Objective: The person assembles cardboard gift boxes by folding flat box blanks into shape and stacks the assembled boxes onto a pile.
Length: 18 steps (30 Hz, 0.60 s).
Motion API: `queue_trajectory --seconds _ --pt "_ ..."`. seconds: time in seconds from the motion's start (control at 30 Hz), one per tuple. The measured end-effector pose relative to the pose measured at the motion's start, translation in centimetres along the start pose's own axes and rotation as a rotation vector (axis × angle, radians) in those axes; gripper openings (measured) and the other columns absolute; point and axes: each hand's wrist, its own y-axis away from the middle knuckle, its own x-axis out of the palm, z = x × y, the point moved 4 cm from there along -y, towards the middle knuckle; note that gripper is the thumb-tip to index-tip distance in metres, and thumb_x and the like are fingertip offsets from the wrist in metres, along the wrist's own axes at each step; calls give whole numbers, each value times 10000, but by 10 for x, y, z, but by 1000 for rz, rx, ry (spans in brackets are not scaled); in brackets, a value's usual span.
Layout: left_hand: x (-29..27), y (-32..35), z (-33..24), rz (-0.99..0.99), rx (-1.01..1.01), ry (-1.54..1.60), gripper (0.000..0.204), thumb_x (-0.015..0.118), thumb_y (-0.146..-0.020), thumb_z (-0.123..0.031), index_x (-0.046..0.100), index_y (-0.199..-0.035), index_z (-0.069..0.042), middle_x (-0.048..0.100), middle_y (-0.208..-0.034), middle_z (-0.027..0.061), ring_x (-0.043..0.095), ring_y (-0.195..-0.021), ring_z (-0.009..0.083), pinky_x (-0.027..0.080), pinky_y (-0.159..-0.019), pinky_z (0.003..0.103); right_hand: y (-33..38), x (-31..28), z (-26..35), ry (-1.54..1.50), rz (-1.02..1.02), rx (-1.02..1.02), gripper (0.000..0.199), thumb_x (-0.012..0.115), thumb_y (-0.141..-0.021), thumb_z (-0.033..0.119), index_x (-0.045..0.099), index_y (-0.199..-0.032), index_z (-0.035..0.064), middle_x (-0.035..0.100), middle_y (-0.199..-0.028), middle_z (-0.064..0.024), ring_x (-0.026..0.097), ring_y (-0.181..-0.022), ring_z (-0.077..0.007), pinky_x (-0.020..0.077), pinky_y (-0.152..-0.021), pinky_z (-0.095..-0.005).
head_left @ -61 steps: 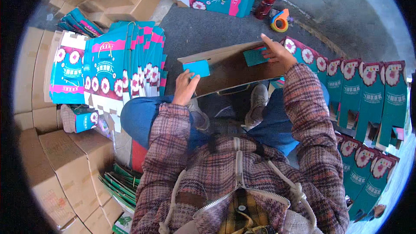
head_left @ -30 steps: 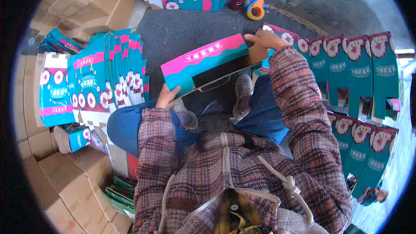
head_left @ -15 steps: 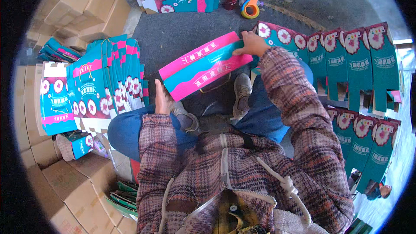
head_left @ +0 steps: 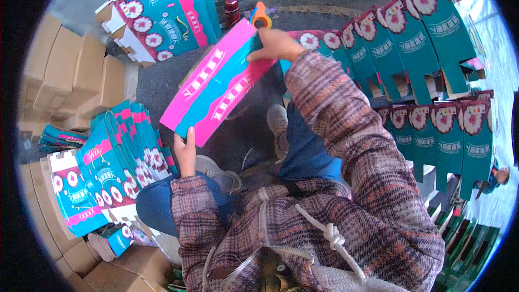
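A pink and teal cardboard gift box (head_left: 216,84) is held tilted between my two hands, its pink-edged face turned up toward me. My left hand (head_left: 185,151) grips the lower left end, with the thumb on the near face. At the upper right end my right hand (head_left: 274,46) clasps the box, its thumb over the teal band. The fingers behind the box are hidden on both sides. Below the box my shoes (head_left: 213,170) and the knees of my blue trousers show.
Flat teal and pink cartons (head_left: 127,157) lean in a stack at left, before brown cardboard boxes (head_left: 75,75). More flat cartons (head_left: 167,16) stand at the back, near a red flask (head_left: 231,11) and an orange tape dispenser (head_left: 263,19). Rows of teal boxes (head_left: 403,40) line the right.
The box has tilted more steeply, its right end rising. My left hand's thumb now lies on its near face. The whole view has turned, shifting the surroundings.
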Motion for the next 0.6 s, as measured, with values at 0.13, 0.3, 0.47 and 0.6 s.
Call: queue_trajectory --seconds 0.13,0.3,0.47,0.6 --pt "55 -32 -55 -7 193 84 339 613 -891 -159 513 -1153 32 593 -1076 85 552 -984 148 424 -880 307 43 -73 -33 14 -276 83 751 744 -672 528 486 -1080 -47 619 -926 -284 603 -891 -432 474 -765 -465" --pt "158 -56 -91 110 423 -64 449 676 -824 -130 482 -1201 16 565 -1141 171 550 -1057 272 403 -929 361 135 -66 -131 -187 -655 129 774 775 -709 382 400 -1265 -4 592 -1092 -246 581 -1010 -402 475 -831 -431" --pt "268 -50 -53 527 495 -328 717 641 -835 -124 239 -1409 32 408 -1346 260 409 -1250 378 335 -1041 390 221 42 -273 -199 -481 543 817 749 -737 340 316 -1327 -24 556 -1162 -279 559 -1044 -426 457 -871 -454" --pt "340 -20 16 943 227 -118 656 550 -904 -218 232 -1427 17 355 -1405 251 378 -1282 378 314 -1059 405 304 90 -373 -210 -408 675 842 725 -739 284 253 -1368 -17 537 -1179 -297 541 -1058 -448 438 -906 -473"
